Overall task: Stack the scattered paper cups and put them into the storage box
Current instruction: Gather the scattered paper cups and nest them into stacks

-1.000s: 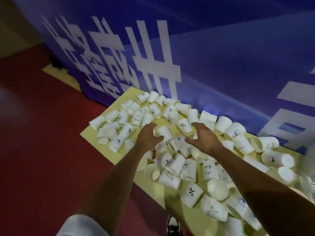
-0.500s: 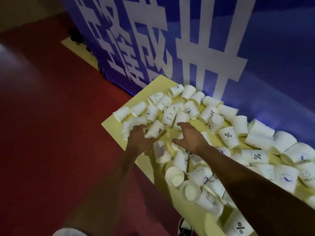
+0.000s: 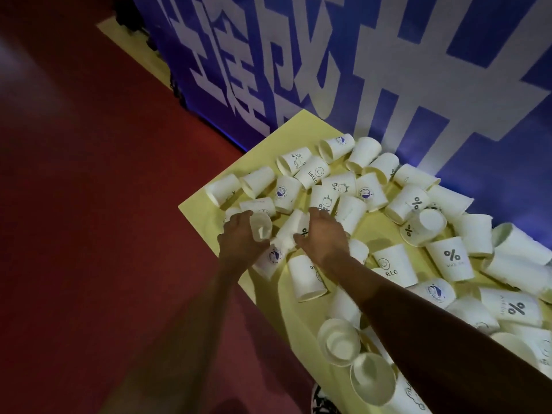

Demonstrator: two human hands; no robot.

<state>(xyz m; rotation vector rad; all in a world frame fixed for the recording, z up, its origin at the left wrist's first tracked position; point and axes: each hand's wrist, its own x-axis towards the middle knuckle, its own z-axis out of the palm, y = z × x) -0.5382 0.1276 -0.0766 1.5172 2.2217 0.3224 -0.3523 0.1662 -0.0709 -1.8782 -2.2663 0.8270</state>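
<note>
Several white paper cups (image 3: 451, 258) lie scattered on their sides and upright over a yellow table (image 3: 298, 127); some bear "%" or "HELLO" prints. My left hand (image 3: 239, 243) is near the table's left corner and curls round one cup (image 3: 262, 227) whose open mouth faces me. My right hand (image 3: 325, 234) is just beside it, thumb and fingers curled round the end of a lying cup (image 3: 288, 230) with a "%" mark. The two held cups almost touch. No storage box is in view.
A blue banner (image 3: 388, 85) with large white characters stands right behind the table. Red floor (image 3: 89, 204) lies to the left and below. Two cups with open mouths up (image 3: 339, 342) sit near the front edge. A shoe (image 3: 322, 401) shows at the bottom.
Both hands have moved toward the left corner of the table. The left hand has taken hold of a cup and tipped its mouth toward me; the right hand has closed on a lying cup.
</note>
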